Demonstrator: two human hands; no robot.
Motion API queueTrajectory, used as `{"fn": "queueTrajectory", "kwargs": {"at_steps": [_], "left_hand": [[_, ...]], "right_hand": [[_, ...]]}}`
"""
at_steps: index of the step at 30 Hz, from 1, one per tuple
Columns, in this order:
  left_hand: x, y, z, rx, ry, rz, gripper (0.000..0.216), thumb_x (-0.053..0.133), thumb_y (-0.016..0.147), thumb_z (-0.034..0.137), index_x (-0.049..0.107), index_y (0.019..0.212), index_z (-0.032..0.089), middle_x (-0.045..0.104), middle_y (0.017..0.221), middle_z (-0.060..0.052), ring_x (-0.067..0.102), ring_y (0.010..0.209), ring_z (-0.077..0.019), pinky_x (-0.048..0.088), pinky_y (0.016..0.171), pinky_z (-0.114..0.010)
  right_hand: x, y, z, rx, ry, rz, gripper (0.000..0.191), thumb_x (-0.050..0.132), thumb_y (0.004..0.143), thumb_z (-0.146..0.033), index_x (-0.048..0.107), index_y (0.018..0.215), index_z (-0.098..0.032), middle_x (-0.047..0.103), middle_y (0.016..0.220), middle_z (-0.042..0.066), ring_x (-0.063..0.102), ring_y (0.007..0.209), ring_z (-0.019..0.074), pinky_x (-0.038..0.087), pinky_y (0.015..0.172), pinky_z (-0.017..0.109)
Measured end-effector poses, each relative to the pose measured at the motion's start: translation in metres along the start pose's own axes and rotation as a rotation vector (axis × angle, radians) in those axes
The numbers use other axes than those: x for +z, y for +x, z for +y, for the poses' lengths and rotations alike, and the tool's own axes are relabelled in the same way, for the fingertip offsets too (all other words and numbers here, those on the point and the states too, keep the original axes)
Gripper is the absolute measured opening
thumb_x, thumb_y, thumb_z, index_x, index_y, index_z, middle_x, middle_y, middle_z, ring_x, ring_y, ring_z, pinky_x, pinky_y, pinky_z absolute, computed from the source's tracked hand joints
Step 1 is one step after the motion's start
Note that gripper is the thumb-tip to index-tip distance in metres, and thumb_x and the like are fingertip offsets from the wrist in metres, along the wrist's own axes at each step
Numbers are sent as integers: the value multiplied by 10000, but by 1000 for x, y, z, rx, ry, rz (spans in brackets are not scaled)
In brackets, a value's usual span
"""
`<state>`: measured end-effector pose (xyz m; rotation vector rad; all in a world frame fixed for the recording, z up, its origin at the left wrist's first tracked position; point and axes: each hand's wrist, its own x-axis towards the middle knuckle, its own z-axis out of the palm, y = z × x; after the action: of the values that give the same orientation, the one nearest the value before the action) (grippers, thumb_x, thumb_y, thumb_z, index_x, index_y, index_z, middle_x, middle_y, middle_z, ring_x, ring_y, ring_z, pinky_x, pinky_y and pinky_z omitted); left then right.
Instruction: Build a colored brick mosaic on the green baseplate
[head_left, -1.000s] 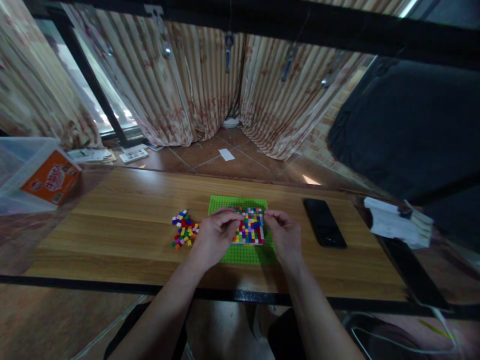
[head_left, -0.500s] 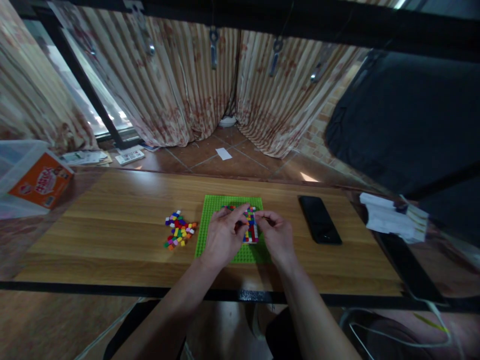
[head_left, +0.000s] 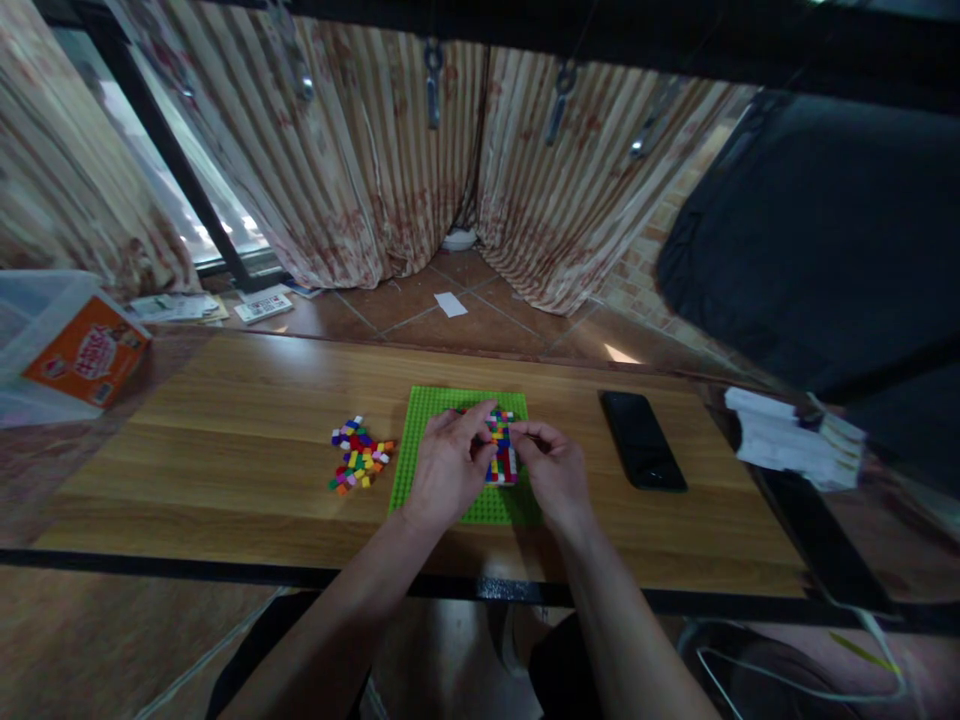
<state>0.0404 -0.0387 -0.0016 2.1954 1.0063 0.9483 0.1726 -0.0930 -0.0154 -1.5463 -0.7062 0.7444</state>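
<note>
A green studded baseplate (head_left: 420, 405) lies on the wooden table, with a patch of small multicoloured bricks (head_left: 502, 450) pressed onto its middle. My left hand (head_left: 448, 460) is over the left part of that patch and hides some of it. Its thumb and forefinger are curled together; whatever is between them is too small to make out. At the patch's right edge, my right hand (head_left: 553, 470) pinches thumb to forefinger, and I cannot see clearly what is in the pinch. To the left of the baseplate is a loose pile of small coloured bricks (head_left: 360, 455).
A black phone (head_left: 643, 440) lies right of the baseplate on the table (head_left: 225, 440). Past the right end are papers (head_left: 787, 440) and another dark device (head_left: 814, 535) with a white cable. A clear plastic bin (head_left: 45, 345) with an orange label stands at the left.
My left thumb and forefinger have shifted slightly at the patch. The right hand stays nearly where it was. The whole view has tilted a little.
</note>
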Motion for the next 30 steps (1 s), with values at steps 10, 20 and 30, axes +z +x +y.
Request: {"fn": "queueTrajectory", "kwargs": {"at_steps": [10,20,30], "left_hand": [[2,-4,-3,90,59,30,492,648,829,61,596,1286,233,762,861,9,604,912,-225,429,973,-431],[6,-4,-6,110,124,35,455,621,839,87,594,1272,225,764,839,10,611,891,-231,388,1001,-452],[7,-7,-4,104,173,46,476,581,855,105,542,1320,196,773,829,-2,647,929,-245,355,1035,-474]], "right_hand": [[-1,0,0,0,3,-1,213,713,705,-389,749,785,-195,711,642,19,595,565,156,459,550,276],[2,-3,-2,19,6,-5,257,740,681,-408,746,821,-193,720,680,22,605,557,158,470,541,278],[4,0,4,-38,-99,11,248,750,674,-367,746,864,-208,736,782,28,624,631,163,483,588,281]]}}
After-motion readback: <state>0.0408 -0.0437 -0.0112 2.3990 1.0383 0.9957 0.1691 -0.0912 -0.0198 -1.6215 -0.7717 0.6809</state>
